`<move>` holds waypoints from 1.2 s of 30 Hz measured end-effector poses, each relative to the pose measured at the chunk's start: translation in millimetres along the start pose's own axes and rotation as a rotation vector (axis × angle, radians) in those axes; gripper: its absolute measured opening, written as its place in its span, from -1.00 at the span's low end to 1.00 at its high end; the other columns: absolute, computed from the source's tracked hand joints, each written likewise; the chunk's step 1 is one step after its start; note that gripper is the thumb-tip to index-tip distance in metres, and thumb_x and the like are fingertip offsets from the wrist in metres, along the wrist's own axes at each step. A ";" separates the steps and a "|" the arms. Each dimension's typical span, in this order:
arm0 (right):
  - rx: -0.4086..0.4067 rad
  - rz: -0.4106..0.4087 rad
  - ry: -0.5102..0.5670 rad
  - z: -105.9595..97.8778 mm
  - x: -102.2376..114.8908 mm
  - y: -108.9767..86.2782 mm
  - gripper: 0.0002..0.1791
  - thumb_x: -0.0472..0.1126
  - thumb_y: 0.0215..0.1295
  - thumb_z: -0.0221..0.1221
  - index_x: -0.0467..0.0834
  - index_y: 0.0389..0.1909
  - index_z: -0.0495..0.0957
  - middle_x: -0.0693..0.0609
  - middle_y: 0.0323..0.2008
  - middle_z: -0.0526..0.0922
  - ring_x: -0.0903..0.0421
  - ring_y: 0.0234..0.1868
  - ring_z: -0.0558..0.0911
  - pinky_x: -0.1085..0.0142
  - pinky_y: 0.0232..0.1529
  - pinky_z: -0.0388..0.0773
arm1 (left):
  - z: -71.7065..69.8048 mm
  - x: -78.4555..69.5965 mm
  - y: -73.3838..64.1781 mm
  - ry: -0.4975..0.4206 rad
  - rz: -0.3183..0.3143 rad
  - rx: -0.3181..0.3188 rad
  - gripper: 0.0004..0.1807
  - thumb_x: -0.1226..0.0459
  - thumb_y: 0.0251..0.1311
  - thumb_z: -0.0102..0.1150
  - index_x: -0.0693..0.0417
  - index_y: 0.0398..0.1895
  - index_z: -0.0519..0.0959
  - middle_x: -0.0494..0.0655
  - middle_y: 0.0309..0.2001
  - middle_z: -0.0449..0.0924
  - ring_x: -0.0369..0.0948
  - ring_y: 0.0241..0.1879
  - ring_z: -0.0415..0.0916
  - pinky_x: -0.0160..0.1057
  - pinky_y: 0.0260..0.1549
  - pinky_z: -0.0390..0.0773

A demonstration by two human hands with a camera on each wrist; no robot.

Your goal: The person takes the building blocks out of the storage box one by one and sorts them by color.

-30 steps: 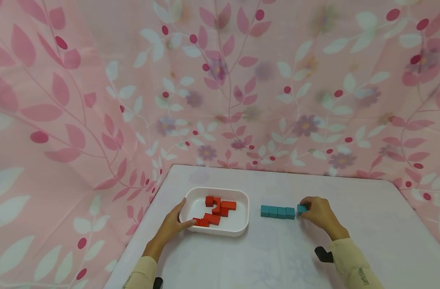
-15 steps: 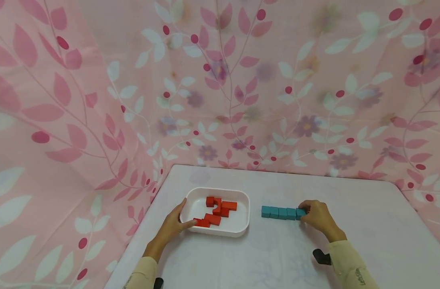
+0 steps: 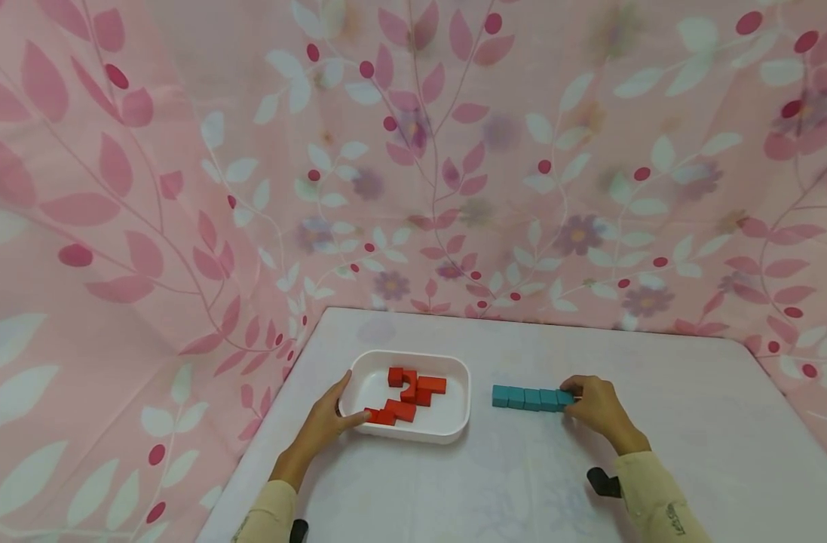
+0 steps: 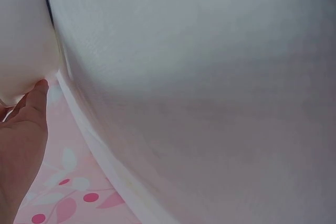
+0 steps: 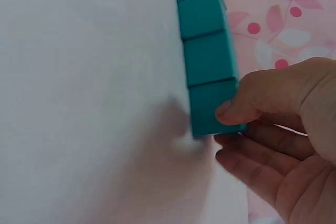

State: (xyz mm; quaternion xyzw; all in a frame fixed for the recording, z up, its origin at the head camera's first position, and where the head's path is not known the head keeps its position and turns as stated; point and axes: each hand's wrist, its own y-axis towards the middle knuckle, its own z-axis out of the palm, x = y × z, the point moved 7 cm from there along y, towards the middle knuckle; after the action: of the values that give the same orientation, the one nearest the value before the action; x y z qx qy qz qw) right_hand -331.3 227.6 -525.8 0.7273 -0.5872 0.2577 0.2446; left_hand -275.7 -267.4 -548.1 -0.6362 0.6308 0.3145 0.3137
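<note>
Several teal cube blocks (image 3: 524, 398) stand in a straight row on the white-covered table, sides touching. My right hand (image 3: 603, 411) pinches the rightmost teal block (image 5: 205, 111), with the thumb on its near face in the right wrist view. My left hand (image 3: 318, 422) holds the left end of a white tray (image 3: 447, 436), thumb over the front rim and fingers along the outer side. Inside the tray lie several red blocks (image 3: 423, 397), one of them an arch (image 3: 408, 386). In the left wrist view, only part of my left hand (image 4: 23, 150) shows, against the tray's wall (image 4: 23, 40).
The white tablecloth (image 3: 454, 498) spreads in front of the tray and the row. Behind the table's far edge hangs a pink floral curtain (image 3: 508, 188), which also covers the left side. Tan sleeves (image 3: 657, 494) with black wrist mounts (image 3: 604, 483) cover my forearms.
My right hand has slid the last teal block leftward, closing the gap to the row. The left hand and the tray have stayed in place.
</note>
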 end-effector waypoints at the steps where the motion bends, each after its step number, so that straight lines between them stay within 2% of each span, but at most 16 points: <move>1: 0.002 -0.004 -0.005 -1.0 2.7 -0.1 -0.60 -0.46 -0.09 0.32 -0.38 -0.12 0.62 -0.25 -0.16 0.67 -0.18 -0.11 0.63 -0.05 -0.10 0.63 | -0.1 -0.1 0.1 0.001 -0.002 0.001 0.18 -0.07 -0.14 0.52 -0.12 0.55 0.05 0.04 0.48 0.13 0.07 0.44 0.07 0.04 0.24 0.32; 4: -0.013 -0.042 -0.035 -6.0 17.6 1.1 -0.57 -0.46 -0.09 0.28 -0.37 -0.07 0.61 -0.33 -0.09 0.64 -0.27 -0.07 0.60 -0.11 -0.11 0.61 | -0.3 -0.8 0.2 0.005 -0.003 0.002 0.18 -0.08 -0.14 0.51 -0.11 0.55 0.05 0.05 0.48 0.13 0.08 0.44 0.07 0.04 0.23 0.33; 9: -0.081 -0.172 -0.040 -9.4 66.5 10.3 -0.61 -0.42 0.04 0.28 -0.37 -0.04 0.61 -0.34 -0.06 0.62 -0.29 -0.10 0.61 -0.14 -0.11 0.61 | -1.2 -0.6 -0.4 0.005 -0.007 0.001 0.18 -0.09 -0.13 0.50 -0.12 0.55 0.04 0.04 0.48 0.13 0.09 0.44 0.08 0.04 0.21 0.35; 12: -0.096 -0.241 -0.001 0.3 98.7 17.9 -0.62 -0.36 0.09 0.34 -0.36 -0.04 0.61 -0.27 -0.06 0.63 -0.23 -0.08 0.63 -0.09 -0.08 0.62 | -1.7 -1.3 -1.2 0.007 -0.009 -0.001 0.17 -0.08 -0.12 0.50 -0.12 0.55 0.03 0.04 0.48 0.13 0.09 0.44 0.08 0.04 0.21 0.36; 15: -0.081 -0.299 0.048 18.7 127.8 26.4 -0.61 -0.34 0.09 0.38 -0.34 -0.03 0.61 -0.21 -0.06 0.64 -0.18 -0.05 0.64 -0.03 -0.07 0.63 | -2.2 -2.9 -2.3 0.004 -0.010 -0.002 0.16 -0.04 -0.11 0.51 -0.10 0.55 0.04 0.05 0.48 0.13 0.09 0.44 0.08 0.04 0.22 0.35; 19: -0.007 -0.327 0.092 50.7 161.5 37.7 -0.57 -0.32 0.07 0.41 -0.34 0.00 0.61 -0.17 -0.04 0.65 -0.13 -0.02 0.64 0.03 -0.03 0.63 | -1.9 -4.9 -2.5 -0.001 -0.005 -0.003 0.15 -0.02 -0.11 0.52 -0.09 0.55 0.05 0.05 0.47 0.14 0.08 0.44 0.08 0.05 0.23 0.35; 25: 0.170 -0.331 0.115 102.1 199.3 49.0 -0.48 -0.26 0.11 0.40 -0.29 0.12 0.57 -0.19 0.06 0.62 -0.16 0.04 0.60 0.03 0.01 0.61 | -0.3 -4.5 -2.0 -0.014 0.009 -0.002 0.15 -0.07 -0.11 0.50 -0.10 0.55 0.06 0.03 0.47 0.14 0.07 0.44 0.09 0.04 0.23 0.35; 29: 0.250 -0.331 0.110 130.7 213.2 55.1 -0.43 -0.22 0.14 0.39 -0.28 0.19 0.53 -0.22 0.10 0.59 -0.20 0.10 0.56 -0.02 0.05 0.58 | -0.4 -3.7 -2.0 -0.025 0.015 -0.006 0.15 -0.06 -0.11 0.51 -0.11 0.54 0.07 0.01 0.47 0.14 0.05 0.44 0.08 0.03 0.24 0.35; 33: 0.276 -0.330 0.093 149.6 222.0 60.8 -0.38 -0.17 0.10 0.44 -0.28 0.19 0.53 -0.19 0.09 0.60 -0.17 0.12 0.53 -0.06 0.13 0.51 | -0.8 -3.5 -1.7 -0.028 0.015 -0.010 0.15 -0.06 -0.11 0.50 -0.11 0.54 0.06 0.01 0.47 0.14 0.06 0.44 0.09 0.03 0.21 0.38; 36: 0.292 -0.336 0.100 159.8 225.8 64.9 -0.38 -0.21 0.06 0.45 -0.30 0.17 0.53 -0.18 0.07 0.62 -0.14 0.09 0.54 0.00 0.14 0.52 | -0.7 -2.7 -1.2 -0.028 0.013 -0.011 0.14 -0.07 -0.10 0.50 -0.10 0.54 0.06 0.02 0.47 0.15 0.07 0.43 0.11 0.03 0.18 0.41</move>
State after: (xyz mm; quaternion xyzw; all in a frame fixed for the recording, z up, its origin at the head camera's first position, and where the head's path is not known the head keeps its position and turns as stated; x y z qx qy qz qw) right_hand -340.7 -54.4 -492.3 0.8288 -0.4016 0.3312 0.2050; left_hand -274.5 -266.2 -545.5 -0.6295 0.6287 0.3287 0.3168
